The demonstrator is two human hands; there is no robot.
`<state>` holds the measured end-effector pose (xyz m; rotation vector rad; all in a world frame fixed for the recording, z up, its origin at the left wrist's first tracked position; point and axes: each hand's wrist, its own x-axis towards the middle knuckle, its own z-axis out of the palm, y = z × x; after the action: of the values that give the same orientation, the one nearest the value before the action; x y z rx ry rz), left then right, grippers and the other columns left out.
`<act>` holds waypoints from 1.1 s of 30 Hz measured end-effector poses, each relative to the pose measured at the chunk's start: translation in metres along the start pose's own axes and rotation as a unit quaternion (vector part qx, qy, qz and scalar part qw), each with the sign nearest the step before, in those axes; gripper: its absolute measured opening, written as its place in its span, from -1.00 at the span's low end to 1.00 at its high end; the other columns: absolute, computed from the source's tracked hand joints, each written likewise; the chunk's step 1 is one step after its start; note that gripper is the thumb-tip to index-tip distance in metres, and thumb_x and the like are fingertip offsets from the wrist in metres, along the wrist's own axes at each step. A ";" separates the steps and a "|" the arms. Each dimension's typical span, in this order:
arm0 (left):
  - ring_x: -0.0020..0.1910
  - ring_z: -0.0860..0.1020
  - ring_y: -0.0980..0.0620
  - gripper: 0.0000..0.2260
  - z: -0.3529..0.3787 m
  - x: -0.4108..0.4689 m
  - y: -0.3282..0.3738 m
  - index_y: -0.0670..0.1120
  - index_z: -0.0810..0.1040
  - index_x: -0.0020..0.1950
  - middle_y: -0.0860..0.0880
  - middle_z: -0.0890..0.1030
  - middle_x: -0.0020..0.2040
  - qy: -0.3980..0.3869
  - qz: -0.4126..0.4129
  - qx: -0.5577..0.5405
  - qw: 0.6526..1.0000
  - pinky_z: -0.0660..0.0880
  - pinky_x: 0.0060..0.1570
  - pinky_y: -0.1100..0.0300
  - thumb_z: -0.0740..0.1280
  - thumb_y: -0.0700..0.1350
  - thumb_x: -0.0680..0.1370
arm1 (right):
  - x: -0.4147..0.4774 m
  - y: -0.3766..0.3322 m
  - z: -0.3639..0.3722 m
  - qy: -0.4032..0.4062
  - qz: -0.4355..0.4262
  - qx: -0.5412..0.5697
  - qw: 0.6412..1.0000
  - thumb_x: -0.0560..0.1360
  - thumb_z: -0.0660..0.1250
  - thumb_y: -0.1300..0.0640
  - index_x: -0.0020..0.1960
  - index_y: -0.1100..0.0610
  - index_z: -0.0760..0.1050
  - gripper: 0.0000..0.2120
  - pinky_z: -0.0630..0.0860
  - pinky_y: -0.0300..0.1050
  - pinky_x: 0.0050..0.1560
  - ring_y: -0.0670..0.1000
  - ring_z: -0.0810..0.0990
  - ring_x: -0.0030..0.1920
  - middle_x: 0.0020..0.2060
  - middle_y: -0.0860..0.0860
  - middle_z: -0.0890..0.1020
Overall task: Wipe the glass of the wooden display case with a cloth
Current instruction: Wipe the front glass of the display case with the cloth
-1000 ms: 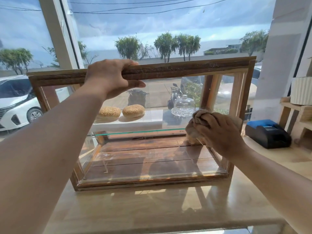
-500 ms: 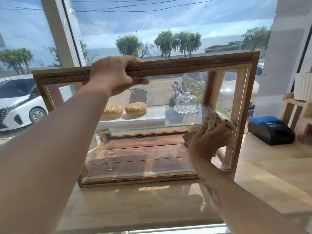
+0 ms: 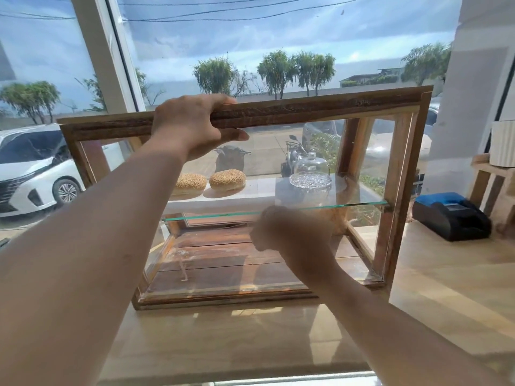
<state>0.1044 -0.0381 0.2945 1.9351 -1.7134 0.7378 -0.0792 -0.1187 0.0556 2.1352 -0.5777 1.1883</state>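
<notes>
Gripping the top rail of the wooden display case (image 3: 306, 111), the left hand (image 3: 192, 126) sits upper centre of the frame, fingers curled over the rail's far edge and thumb along its near face. The case stands mid-frame on a pale wooden counter (image 3: 446, 288), its glass front facing the camera and a glass shelf (image 3: 362, 204) running across its middle. The right hand (image 3: 292, 238) is at the centre, just below that shelf, heavily blurred; its fingers look clenched, probably round the tan cloth (image 3: 338, 218), which smears out to the right against the case's right-hand pane. Seen through the glass are two seeded buns (image 3: 227, 179) and a clear glass dome (image 3: 312, 169). A black and blue device (image 3: 451, 215) rests on the counter at right, and a white car (image 3: 33, 168) shows at far left.
</notes>
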 end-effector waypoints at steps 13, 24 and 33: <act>0.15 0.55 -0.10 -0.33 0.002 0.000 -0.002 0.30 0.41 0.34 0.07 0.62 0.18 0.018 0.004 -0.006 1.000 0.43 0.07 0.05 0.24 0.55 0.29 | -0.049 0.110 -0.068 -0.062 0.163 -0.107 0.979 0.25 0.49 0.31 0.13 0.18 0.44 -0.52 0.50 0.20 -0.08 0.29 0.44 0.04 0.15 0.24 0.46; 0.16 0.54 -0.08 -0.36 -0.001 -0.001 0.002 0.29 0.42 0.34 0.09 0.60 0.20 0.012 0.006 -0.013 1.000 0.42 0.09 0.06 0.27 0.51 0.32 | -0.025 0.031 -0.009 0.221 0.602 0.071 0.764 0.52 0.20 0.17 0.13 0.31 0.37 -0.75 0.33 0.16 0.16 0.35 0.41 0.15 0.15 0.36 0.43; 0.14 0.55 -0.06 -0.38 0.000 0.000 0.000 0.31 0.43 0.31 0.13 0.61 0.17 0.007 0.004 -0.015 1.000 0.42 0.06 0.07 0.27 0.52 0.32 | 0.002 -0.054 0.025 0.147 0.464 0.094 0.869 0.43 0.29 0.23 0.07 0.20 0.34 -0.76 0.28 0.10 0.10 0.23 0.35 0.09 0.13 0.32 0.44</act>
<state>0.1049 -0.0381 0.2942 1.9000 -1.7154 0.7239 -0.0293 -0.0984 0.0311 1.7531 -1.4826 2.0955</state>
